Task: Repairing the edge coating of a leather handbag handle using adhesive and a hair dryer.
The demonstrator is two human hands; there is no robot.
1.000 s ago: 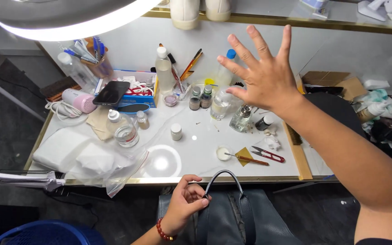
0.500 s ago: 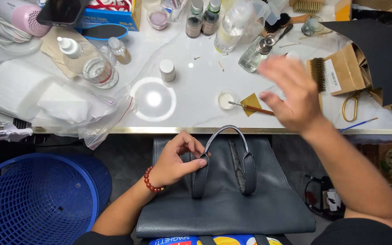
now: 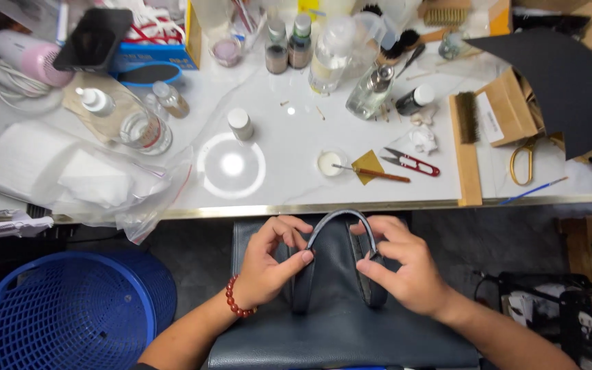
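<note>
Change: the right hand (image 3: 405, 264), half a second ago reaching over the table (image 3: 296, 137), is now down on the bag's handle (image 3: 340, 223); the view has also dropped closer.
Meaning: both hands now work the same handle, so the handling looks two-handed from here.
Left hand (image 3: 268, 264): fingers curled, thumb and forefinger pinching the handle's left leg.
Right hand: fingers bent, pinching the handle's right leg near the top.
Bag (image 3: 337, 322): dark blue-grey leather, lying flat on the lap, just below the table edge.
Handle: an arched dark strap with a paler edge, standing up between the hands.
</note>
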